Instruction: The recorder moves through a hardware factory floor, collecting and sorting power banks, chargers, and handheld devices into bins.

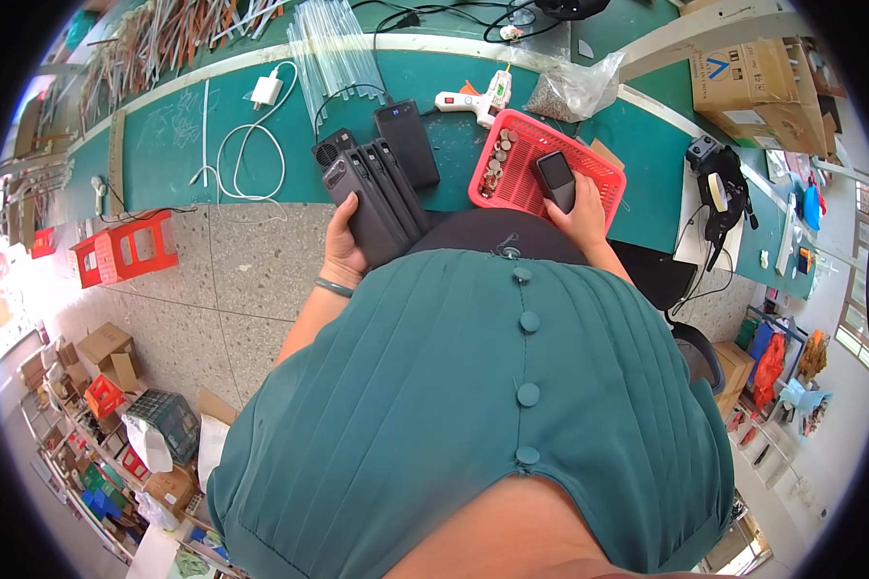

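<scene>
My left hand (345, 241) is closed round the near side of a row of black power banks (381, 203), which stand side by side at the table's front edge. Just beyond them is another black power bank (410, 145) with a small lit display. A black device with a vented end (334, 149) sits to their left. In my right hand (583, 212) is a small black power bank (554, 179), its dark glossy face up, held over a red plastic basket (560, 132). Round silver pieces (500, 159) lie in the basket's left part.
Behind the basket are a white glue gun (478, 101) and a clear bag of small grains (574, 89). A white charger (266, 92) with a looped cable lies left, near clear plastic tubes (333, 48). A black headset-like strap device (722, 193) and a cardboard box (753, 92) are right.
</scene>
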The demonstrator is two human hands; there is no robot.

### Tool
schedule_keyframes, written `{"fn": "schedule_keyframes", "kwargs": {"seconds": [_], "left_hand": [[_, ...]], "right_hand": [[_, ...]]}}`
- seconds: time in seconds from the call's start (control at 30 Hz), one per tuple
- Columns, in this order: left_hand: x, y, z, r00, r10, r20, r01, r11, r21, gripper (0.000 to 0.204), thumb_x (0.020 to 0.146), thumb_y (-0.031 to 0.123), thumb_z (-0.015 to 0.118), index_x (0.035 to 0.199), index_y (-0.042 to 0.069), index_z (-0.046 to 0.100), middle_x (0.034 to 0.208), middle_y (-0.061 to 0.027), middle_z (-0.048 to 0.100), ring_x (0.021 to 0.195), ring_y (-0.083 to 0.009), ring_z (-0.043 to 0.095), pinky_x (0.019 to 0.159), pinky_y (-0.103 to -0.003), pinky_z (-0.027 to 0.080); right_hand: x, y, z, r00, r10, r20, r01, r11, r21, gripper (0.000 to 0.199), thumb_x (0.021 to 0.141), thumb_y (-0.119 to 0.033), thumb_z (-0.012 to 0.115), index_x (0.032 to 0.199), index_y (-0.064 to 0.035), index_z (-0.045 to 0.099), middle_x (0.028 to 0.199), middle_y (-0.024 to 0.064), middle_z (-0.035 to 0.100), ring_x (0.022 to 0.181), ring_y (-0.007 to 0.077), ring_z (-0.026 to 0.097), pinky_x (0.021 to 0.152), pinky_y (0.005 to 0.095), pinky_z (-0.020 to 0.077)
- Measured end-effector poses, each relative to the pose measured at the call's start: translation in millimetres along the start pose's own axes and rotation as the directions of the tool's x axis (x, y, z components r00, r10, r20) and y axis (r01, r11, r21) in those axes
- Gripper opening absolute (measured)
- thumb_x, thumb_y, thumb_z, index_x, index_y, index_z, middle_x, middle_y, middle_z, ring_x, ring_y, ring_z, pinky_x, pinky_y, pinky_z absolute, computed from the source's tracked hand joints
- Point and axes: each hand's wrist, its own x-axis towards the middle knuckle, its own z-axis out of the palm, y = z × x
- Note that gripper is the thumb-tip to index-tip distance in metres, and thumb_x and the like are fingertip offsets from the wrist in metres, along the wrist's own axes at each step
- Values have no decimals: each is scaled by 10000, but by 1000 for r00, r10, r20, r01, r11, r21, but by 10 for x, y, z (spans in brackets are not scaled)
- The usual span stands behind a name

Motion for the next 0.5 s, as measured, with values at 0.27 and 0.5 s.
{"fn": "schedule_keyframes", "kwargs": {"seconds": [0.27,0.5], "left_hand": [[-13,15,48,1000,-17,13,17,1000,7,552,827,313,659,1258,10,495,1204,-159,585,1091,-311,579,979,-459,446],[-7,8,52,1000,2,-5,-2,1000,17,544,822,314,670,1248,21,502,1199,-152,587,1088,-308,579,967,-467,451]], "right_hand": [[38,-136,-70,993,-115,-4,114,993,-25,661,643,-243,761,1214,-36,499,1113,156,561,1049,332,537,896,415,452],[29,-131,-90,996,-92,-10,92,996,-12,652,645,-238,758,1212,-43,502,1122,148,560,1045,326,536,909,412,448]]}}
